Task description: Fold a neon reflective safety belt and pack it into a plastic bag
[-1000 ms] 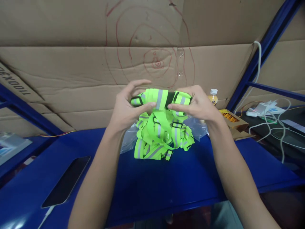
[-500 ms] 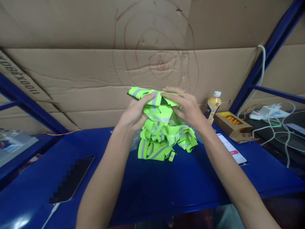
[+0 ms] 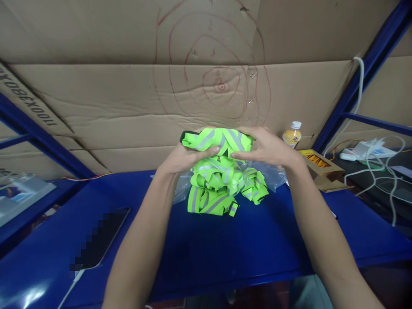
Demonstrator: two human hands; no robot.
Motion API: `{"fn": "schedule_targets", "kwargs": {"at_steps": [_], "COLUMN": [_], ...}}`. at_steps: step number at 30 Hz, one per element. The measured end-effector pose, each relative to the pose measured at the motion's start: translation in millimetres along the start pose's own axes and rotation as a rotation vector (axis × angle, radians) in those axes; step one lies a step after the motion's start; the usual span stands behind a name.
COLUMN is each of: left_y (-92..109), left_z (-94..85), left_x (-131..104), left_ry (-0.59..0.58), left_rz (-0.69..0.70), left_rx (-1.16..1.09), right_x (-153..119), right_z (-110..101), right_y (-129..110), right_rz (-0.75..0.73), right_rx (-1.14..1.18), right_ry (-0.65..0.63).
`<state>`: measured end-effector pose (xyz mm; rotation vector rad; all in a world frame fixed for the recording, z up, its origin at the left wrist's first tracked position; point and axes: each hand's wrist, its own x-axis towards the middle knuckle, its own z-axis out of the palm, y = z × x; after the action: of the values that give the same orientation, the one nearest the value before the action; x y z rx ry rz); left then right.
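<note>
Sheets of cardboard [image 3: 128,107] wall off the back, scrawled with red rings, and the blue worktop [image 3: 225,253] runs under my arms. On it, to my left, lies a phone [image 3: 99,240], its screen blurred out. To my right sit an open carton [image 3: 322,169], a tangle of white cables [image 3: 376,171] and a bottle [image 3: 292,134], which is half hidden behind my right hand.

In the middle is the strap bundle [image 3: 222,180], neon yellow-green webbing with grey reflective bands. Its lower loops rest on the worktop over a crumpled clear bag [image 3: 273,178]; its top is lifted between my hands.

My left hand [image 3: 182,156] closes on the left end of the top fold, thumb lying across the front. My right hand [image 3: 268,148] pinches the right end, fingers curled over it. Both grips are narrow and tight on the webbing.

As I judge it, the top section is gathered into a flat fold, so the folding is under way. The loops below hang loose and uneven, so most of the bundle is left to tidy, and the bag holds none of it yet.

Hard to make out: how many straps there are, how they join, and what the black piece at the fold's left tip is. My fingertips behind the fold are hidden.
</note>
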<state>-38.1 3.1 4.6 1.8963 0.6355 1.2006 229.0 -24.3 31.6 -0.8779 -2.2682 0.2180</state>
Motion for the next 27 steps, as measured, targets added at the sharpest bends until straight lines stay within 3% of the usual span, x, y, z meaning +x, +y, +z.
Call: {"fn": "schedule_targets", "kwargs": {"at_steps": [2, 4, 7, 10, 11, 13, 15, 18, 24, 27], "left_y": [5.6, 7.9, 6.4, 7.1, 8.5, 11.1, 11.1, 5.0, -1.9, 0.9], "left_z": [1.8, 4.6, 9.1, 13.0, 14.4, 17.7, 20.8, 21.9, 24.5, 31.8], "left_x": [-0.4, 1.6, 6.5, 7.4, 6.5, 4.4, 3.7, 5.8, 7.4, 6.6], "left_ry": [-0.062, -0.027, 0.197, 0.464, 0.505, 0.481, 0.401, 0.393, 0.256, 0.251], "left_rz": [0.024, 0.055, 0.167, 0.413, 0.496, 0.578, 0.532, 0.403, 0.2, 0.145], "left_rx": [0.024, 0.029, 0.075, 0.234, 0.327, 0.515, 0.601, 0.555, 0.177, 0.069], "right_x": [0.5, 1.2, 2.1, 2.7, 2.7, 2.5, 2.1, 3.0, 9.1, 9.4], "right_z": [0.1, 0.5, 0.7, -0.4, -1.1, -2.6, -3.5, -1.2, 11.4, 14.2], "right_y": [1.9, 3.9, 7.5, 10.3, 10.5, 9.1, 5.8, 0.0, 0.6, 2.4], "right_rz": [0.017, 0.03, 0.061, 0.103, 0.121, 0.145, 0.137, 0.084, 0.05, 0.046], "right_rx": [0.195, 0.353, 0.419, 0.359, 0.321, 0.268, 0.257, 0.266, 0.369, 0.395], "right_ry": [-0.078, -0.077, 0.065, 0.235, 0.275, 0.276, 0.187, 0.106, 0.1, 0.086]}}
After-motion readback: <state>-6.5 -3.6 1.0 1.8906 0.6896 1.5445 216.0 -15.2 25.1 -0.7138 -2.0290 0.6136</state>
